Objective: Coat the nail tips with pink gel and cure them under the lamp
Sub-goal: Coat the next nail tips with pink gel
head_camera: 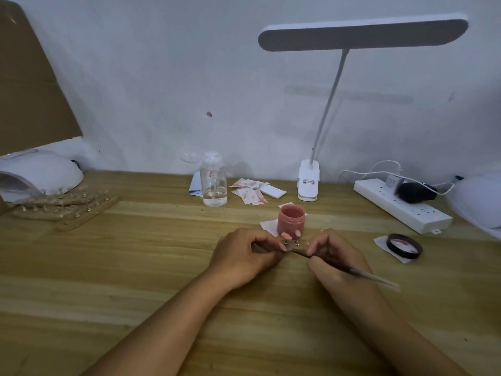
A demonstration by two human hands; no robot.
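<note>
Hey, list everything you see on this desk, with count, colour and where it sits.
gel jar: one, pink, open, centre
jar lid: one, dark, on white paper, right
nail tip stand: one, metallic, between the hands
nail tips: a few, pink, on that stand
brush: one, dark, tip near the nail tips
curing lamp: one, white, far left
holder strips: several, tan, left
pump bottle: one, clear, back centre
wipes: several, pink-stained, beside the bottle
desk lamp: one, white, back right
power strip: one, white, right
table: one, wooden
left hand: grips the nail tip stand
right hand: pinches the brush
</note>
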